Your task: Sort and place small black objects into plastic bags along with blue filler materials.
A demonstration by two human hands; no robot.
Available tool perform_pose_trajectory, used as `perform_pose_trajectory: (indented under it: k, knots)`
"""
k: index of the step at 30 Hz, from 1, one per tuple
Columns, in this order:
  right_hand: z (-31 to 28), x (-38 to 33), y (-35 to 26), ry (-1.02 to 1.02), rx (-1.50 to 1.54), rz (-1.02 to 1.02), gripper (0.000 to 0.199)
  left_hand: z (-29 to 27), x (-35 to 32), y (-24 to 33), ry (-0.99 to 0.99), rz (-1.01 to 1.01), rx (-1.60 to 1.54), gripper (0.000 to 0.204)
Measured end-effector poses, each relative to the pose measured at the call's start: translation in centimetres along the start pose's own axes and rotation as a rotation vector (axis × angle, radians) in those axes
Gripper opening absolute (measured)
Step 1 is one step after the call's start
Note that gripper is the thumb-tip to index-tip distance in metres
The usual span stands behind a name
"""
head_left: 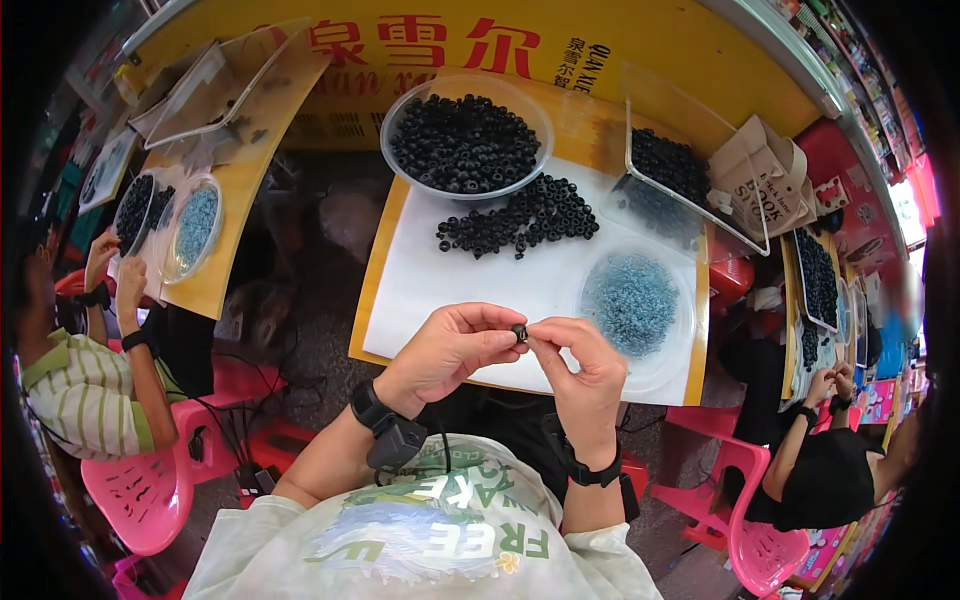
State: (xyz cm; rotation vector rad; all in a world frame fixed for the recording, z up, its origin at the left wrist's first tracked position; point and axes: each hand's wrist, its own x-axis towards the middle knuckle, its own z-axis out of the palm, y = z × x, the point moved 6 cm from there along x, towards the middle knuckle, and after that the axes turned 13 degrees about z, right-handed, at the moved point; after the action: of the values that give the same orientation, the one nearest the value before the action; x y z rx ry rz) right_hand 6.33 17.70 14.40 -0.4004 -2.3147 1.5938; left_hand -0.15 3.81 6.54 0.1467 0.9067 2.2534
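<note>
A white sheet [440,290] covered the yellow table [375,275], and on it stood a clear bowl [395,150] heaped with black rings, a shallow clear dish [672,360] of pale blue rings, and a clear tray [640,170] at the far right. A loose pile of black rings [520,222] lay between bowl and dish. Over the table's near edge, the left hand [445,350] and right hand [580,370] met, both pinched closed on one small black ring [520,331] held between their fingertips. It looked light, stiff and easily dropped, best gripped by its outer rim. Bare sheet lay ahead of the hands; the near edge sat just beneath them, with other people seated well apart on either side.
</note>
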Motion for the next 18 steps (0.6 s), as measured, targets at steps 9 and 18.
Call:
perform_pose_trajectory:
  k: [9,18]
  knots:
    - [1.2,-0.6,1.1,0.024,-0.025,0.064,0.018,-1.1,-0.5,-0.7,0.046,-0.01,-0.019,0.023]
    - [1.8,2.8,3.3,0.06,-0.055,0.026,0.013,-3.8,-1.2,-0.7,0.244,-0.008,-0.144,0.022]
